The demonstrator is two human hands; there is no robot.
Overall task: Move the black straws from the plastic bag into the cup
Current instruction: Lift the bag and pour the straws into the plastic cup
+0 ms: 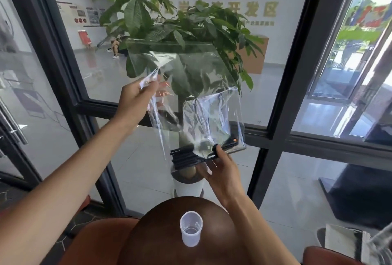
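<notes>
Aloft above the bench (161, 241): clear plastic bag (197, 103), pinched by left hand (135, 99); right hand (220, 171) fingers closed round black straws (188, 155), lying crosswise, ends leftward; empty cup (191, 228) directly below, nearer the right hand.

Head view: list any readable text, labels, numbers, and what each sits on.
"开发区": large gold characters on the back wall; the characters to their left are hidden by the plant.
Smaller gold line under them: too blurred to read.
Wall display boards: text too small.
Red floor sign: illegible.
Cup: faint raised markings, not readable.
Bag, straws: no print visible.
</notes>
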